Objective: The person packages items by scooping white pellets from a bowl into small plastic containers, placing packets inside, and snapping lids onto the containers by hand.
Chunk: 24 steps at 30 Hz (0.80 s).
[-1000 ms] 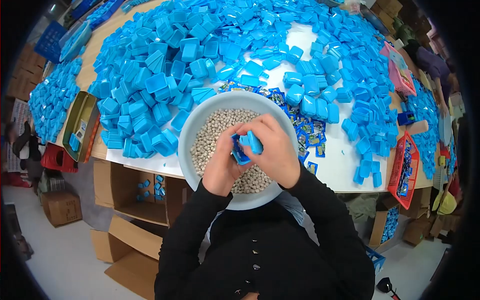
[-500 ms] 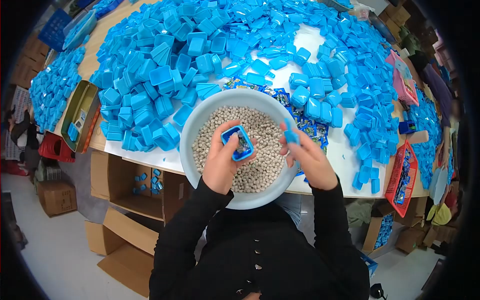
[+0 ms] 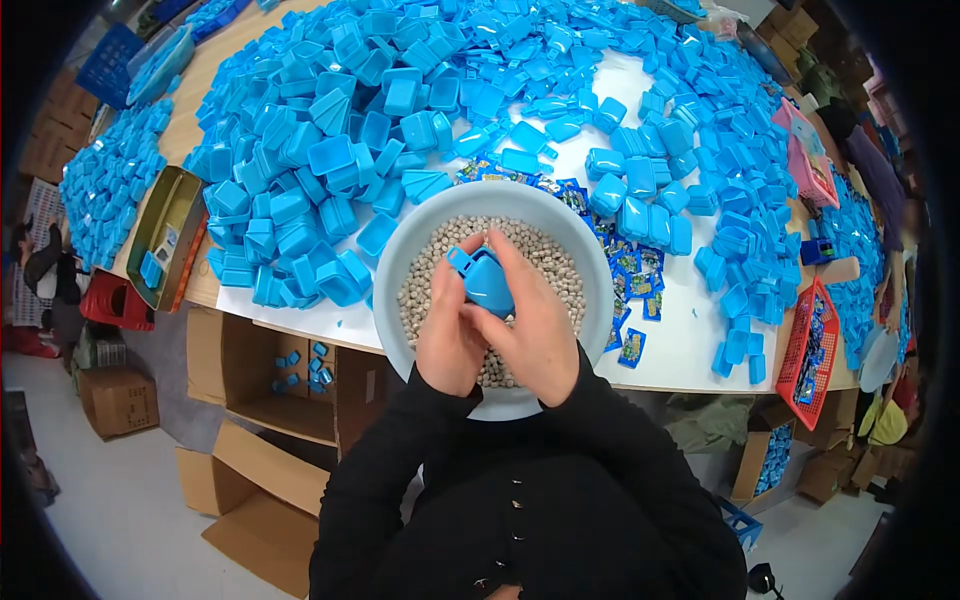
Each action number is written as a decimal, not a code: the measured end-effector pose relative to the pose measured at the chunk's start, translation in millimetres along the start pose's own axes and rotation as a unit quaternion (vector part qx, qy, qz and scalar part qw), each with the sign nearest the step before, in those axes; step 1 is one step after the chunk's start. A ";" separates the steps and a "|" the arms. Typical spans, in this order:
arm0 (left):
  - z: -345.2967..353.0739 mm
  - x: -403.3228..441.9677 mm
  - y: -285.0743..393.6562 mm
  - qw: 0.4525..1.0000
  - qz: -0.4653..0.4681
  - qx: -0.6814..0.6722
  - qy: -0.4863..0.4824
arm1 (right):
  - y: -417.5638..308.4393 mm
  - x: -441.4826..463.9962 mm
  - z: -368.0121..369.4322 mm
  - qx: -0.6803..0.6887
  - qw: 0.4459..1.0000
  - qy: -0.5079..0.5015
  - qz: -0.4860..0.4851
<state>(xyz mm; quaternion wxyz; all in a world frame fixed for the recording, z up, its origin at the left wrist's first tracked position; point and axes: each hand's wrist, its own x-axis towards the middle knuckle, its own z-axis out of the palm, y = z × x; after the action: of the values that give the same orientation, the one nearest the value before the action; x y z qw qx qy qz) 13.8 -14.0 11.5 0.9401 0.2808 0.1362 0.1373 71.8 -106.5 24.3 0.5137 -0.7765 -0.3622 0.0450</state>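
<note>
Both hands are closed around a small blue plastic box (image 3: 486, 284) with a loop at its upper left corner. A blue lid now covers its top. My left hand (image 3: 447, 335) grips its left side, while my right hand (image 3: 540, 330) wraps its right side with fingers over the far edge. The hands hide much of the box, so I cannot tell if the lid is fully snapped down. Directly beneath is a pale grey-blue basin (image 3: 598, 290) of small beige pellets (image 3: 560, 275). Printed blue packets (image 3: 632, 348) lie right of the basin.
Open blue boxes (image 3: 330, 155) are heaped behind and left of the basin. Lidded boxes (image 3: 632, 220) stand on the white sheet at right. A red basket (image 3: 808, 350) sits at the table's right edge, a tin (image 3: 165, 235) at the left. Cardboard boxes (image 3: 270, 500) are below.
My right hand has moved left with the blue lid and met my left hand. The box, earlier uncovered with its contents showing, now has the lid over it.
</note>
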 end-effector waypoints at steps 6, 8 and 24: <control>2.9 -0.1 -2.2 0.992 0.003 0.122 0.005 | 5.5 -4.7 2.1 -0.009 1.000 -0.002 0.023; 2.1 0.0 -2.6 0.989 0.006 0.146 0.009 | 9.7 -7.5 3.7 -0.023 1.000 -0.002 0.010; 0.7 -2.8 -10.4 0.984 -0.007 0.178 0.017 | 13.0 -27.3 -7.4 -0.197 0.974 0.081 -0.081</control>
<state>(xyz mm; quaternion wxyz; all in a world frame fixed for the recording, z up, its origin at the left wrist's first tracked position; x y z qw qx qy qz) 13.3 -23.6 6.6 0.8736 0.4403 0.1764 0.1086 61.7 -131.5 8.7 0.3804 -0.8315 -0.3827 -0.1321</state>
